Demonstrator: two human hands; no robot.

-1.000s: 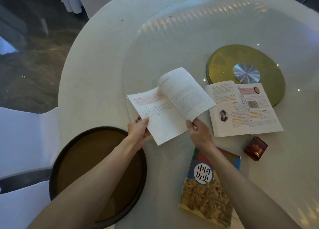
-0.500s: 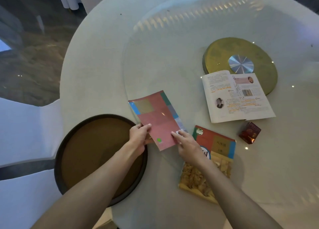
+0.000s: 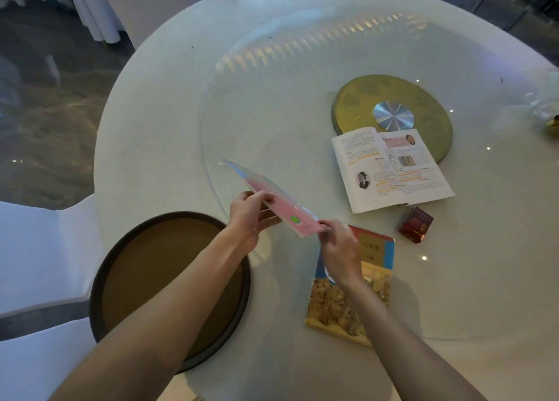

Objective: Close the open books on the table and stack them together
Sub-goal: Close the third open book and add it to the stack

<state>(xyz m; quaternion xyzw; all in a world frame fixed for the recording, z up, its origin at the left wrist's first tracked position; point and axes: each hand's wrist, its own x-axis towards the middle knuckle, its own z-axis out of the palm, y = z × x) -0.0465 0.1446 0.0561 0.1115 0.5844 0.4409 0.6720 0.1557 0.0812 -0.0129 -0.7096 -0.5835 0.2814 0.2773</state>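
While both hands hold it clear of the table (image 3: pixel 169 104), the pink book (image 3: pixel 273 199) is shut and tilted steeply, so its cover shows nearly edge-on. The left hand (image 3: pixel 249 214) pinches the near long edge, thumb on the cover and fingers (image 3: pixel 267 217) curled beneath. The right hand (image 3: pixel 340 249) nips the book's near corner between thumb and fingertips (image 3: pixel 325 229); its remaining fingers are bent loosely. Directly under the right hand's fingers lies a second book (image 3: pixel 354 302), closed, flat on the table, with a red and blue top and a yellowish picture below. Beyond those fingers, well apart, an open book (image 3: pixel 390 169) lies face up, its far edge overlapping a gold disc (image 3: pixel 429 104). A small red box (image 3: pixel 416 223) sits between the open book and the closed one. Below the left hand's fingers rests a round brown tray (image 3: pixel 169 285).
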